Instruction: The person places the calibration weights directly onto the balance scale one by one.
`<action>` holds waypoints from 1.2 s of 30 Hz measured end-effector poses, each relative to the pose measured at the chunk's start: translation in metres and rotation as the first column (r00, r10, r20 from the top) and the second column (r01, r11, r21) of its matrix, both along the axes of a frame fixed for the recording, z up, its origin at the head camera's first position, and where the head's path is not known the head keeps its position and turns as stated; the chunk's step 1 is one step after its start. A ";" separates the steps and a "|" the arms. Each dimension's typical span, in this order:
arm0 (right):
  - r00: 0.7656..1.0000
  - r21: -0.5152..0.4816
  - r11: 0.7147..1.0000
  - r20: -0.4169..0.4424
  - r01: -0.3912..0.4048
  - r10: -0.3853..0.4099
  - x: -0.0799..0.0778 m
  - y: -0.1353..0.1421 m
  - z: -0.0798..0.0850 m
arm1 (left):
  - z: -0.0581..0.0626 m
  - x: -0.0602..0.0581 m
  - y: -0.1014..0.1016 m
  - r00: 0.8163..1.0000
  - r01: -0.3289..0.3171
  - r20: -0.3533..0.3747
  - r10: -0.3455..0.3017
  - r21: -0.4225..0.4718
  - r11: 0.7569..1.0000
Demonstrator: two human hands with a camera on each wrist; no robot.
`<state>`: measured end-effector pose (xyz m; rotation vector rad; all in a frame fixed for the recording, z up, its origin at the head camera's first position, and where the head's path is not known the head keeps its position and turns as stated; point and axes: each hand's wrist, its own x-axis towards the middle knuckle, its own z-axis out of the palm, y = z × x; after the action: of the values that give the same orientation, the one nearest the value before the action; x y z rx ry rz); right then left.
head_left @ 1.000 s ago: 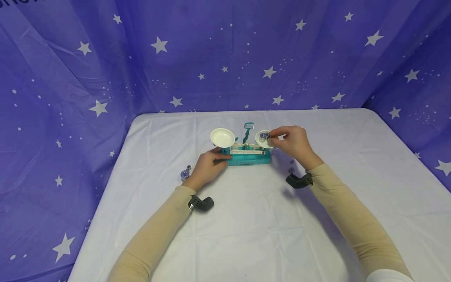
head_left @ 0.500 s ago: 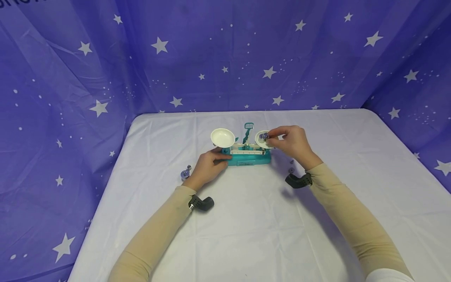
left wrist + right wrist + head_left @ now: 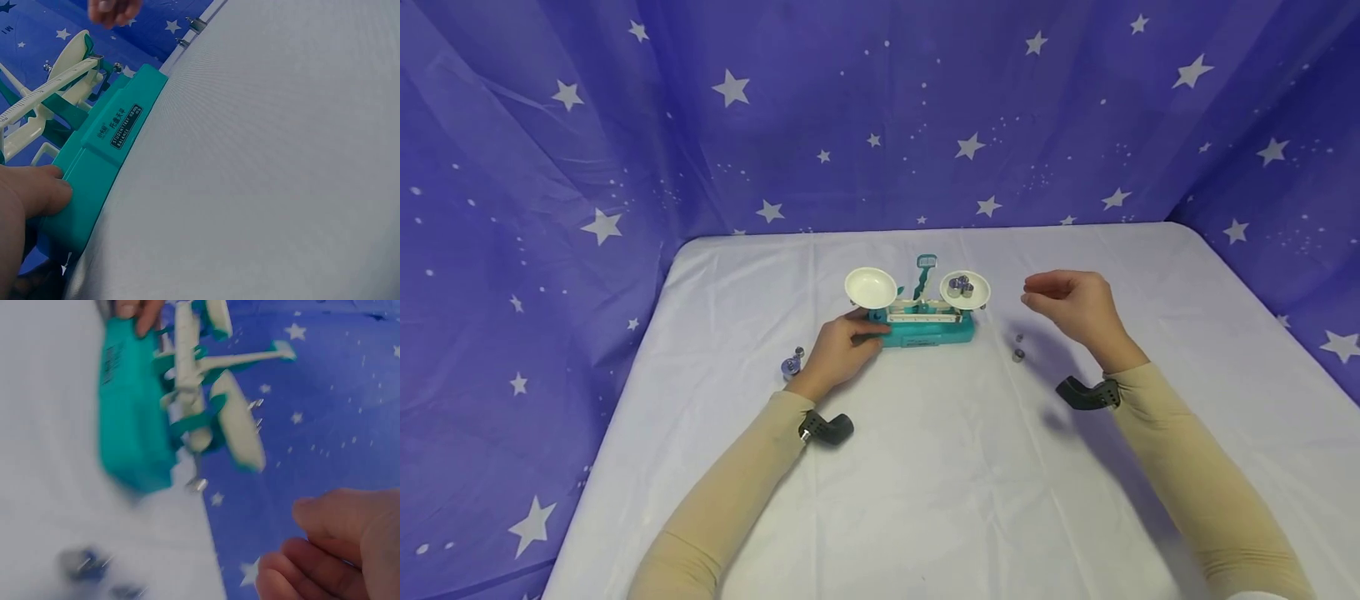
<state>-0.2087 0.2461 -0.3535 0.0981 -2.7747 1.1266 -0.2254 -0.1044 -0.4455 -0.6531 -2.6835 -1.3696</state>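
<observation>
A teal and white balance scale stands on the white cloth. At its left end, my left hand grips the base, thumb against the front face. The left pan is bare. Several metal weights sit close together in the right pan. To the right of that pan, my right hand is in the air with fingers loosely bent and nothing between them. Those fingers also show at lower right in the right wrist view, apart from the scale.
On the cloth right of the base lie two small weights. More weights stand left of my left wrist. A purple star-patterned curtain hangs behind the table's far edge. Each forearm wears a black camera mount.
My right hand has let go of a weight in the right pan and moved off to the right. The left hand keeps its grip on the base.
</observation>
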 end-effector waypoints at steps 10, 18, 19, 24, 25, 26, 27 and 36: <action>0.983 -0.001 0.993 0.142 -0.118 0.117 0.020 0.026 -0.042 | 0.001 0.000 -0.002 1.000 -0.011 0.015 0.011 -0.005 1.000; 0.976 0.086 0.979 0.132 -0.185 0.173 0.024 0.027 -0.053 | 0.000 0.001 -0.001 1.000 0.000 0.016 0.000 0.017 1.000; 0.976 0.096 0.977 0.123 -0.191 0.179 0.025 0.026 -0.054 | 0.000 0.001 0.000 1.000 0.001 0.014 -0.001 0.020 1.000; 0.977 0.162 0.964 0.069 -0.211 0.203 0.025 0.022 -0.058 | 0.000 0.001 0.000 1.000 -0.002 0.006 0.002 0.022 1.000; 0.976 0.182 0.959 0.057 -0.216 0.209 0.025 0.021 -0.058 | 0.000 0.000 0.000 1.000 -0.003 0.007 0.003 0.020 1.000; 0.976 0.202 0.955 0.047 -0.220 0.215 0.025 0.019 -0.059 | 0.000 0.000 0.000 1.000 -0.004 0.008 0.003 0.018 1.000; 0.975 0.221 0.950 0.038 -0.222 0.219 0.025 0.017 -0.059 | 0.000 0.000 0.000 1.000 -0.004 0.010 0.004 0.015 1.000; 0.965 0.289 0.924 0.002 -0.251 0.262 0.023 0.011 -0.061 | 0.000 0.001 0.000 1.000 -0.003 0.003 0.003 0.017 1.000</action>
<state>-0.1854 0.2575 -0.4147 0.5234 -2.9350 0.7466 -0.2244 -0.1045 -0.4453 -0.6459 -2.6704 -1.3927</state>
